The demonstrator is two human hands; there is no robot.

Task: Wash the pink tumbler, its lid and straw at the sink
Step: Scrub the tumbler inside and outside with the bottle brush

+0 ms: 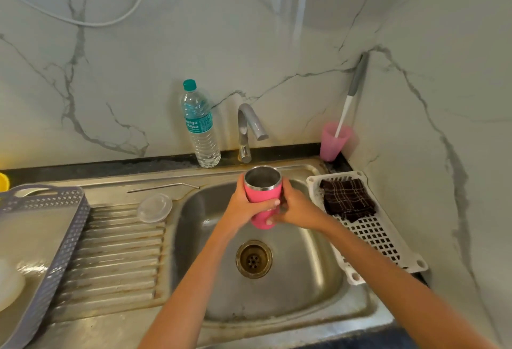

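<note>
The pink tumbler [262, 196], steel inside and open at the top, is held upright over the steel sink [310, 287] below the tap. My left hand [243, 206] grips its left side, fingers wrapped across the front. My right hand [295, 207] holds its right side, fingers curled round the lower body. The clear lid [155, 208] lies on the draining board at the basin's left rim. The metal straw [163, 187] lies behind it along the sink's back ledge.
The tap [248, 130] stands behind the basin and no water shows. A water bottle [201, 127] is left of it. At the back right, a pink cup [333, 141] holds a brush. A white rack [368, 232] with a dark cloth [347, 199] sits right; a grey basket [47, 243] sits left.
</note>
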